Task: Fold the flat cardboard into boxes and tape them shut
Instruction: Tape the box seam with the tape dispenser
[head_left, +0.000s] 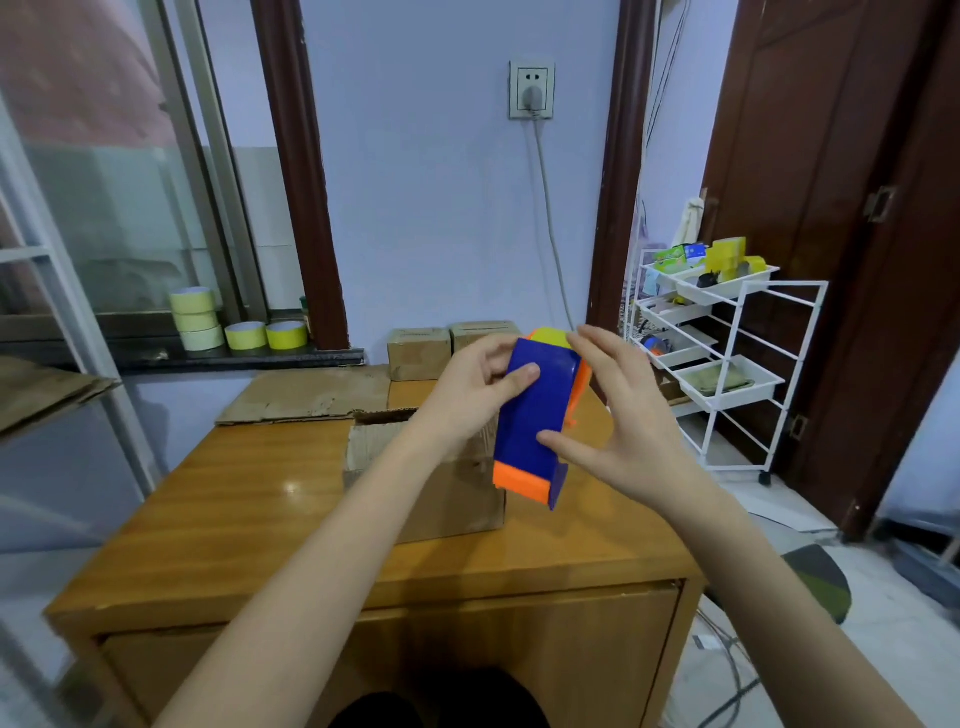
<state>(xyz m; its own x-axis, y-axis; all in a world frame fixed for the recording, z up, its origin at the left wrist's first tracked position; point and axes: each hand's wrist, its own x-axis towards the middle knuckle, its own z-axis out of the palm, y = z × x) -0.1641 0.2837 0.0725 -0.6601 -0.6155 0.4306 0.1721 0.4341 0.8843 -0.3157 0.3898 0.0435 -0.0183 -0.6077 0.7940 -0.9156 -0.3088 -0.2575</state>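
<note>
While both hands hold it up above the wooden surface (218, 514), the blue and orange plastic tape dispenser (535, 421) hangs tilted over the open brown cardboard box (447, 499). The left hand (467, 395) grips the dispenser's upper part, its thumb pressed on the blue face and its fingers curled behind. The right hand (618, 415) has its thumb on the lower blue face, while its fingers reach up beside the yellow tape roll (550, 336) at the dispenser's top; how firmly those fingers hold cannot be told.

Taking the open box as landmark: it stands on the surface under the dispenser, its top flaps up, and what lies inside is hidden by the arms. Behind it, to the left, one flat sheet of brown cardboard (306, 395) lies on the surface. Directly behind it stand two small closed cardboard boxes (418, 353) side by side against the wall.

Far left of the box, on the dark window sill (244, 358), sit five rolls of yellow tape (195, 317): three stacked, two beside them. Right of the box stands a white wire rack (737, 364) with four trays, holding small mixed items too small to name.
</note>
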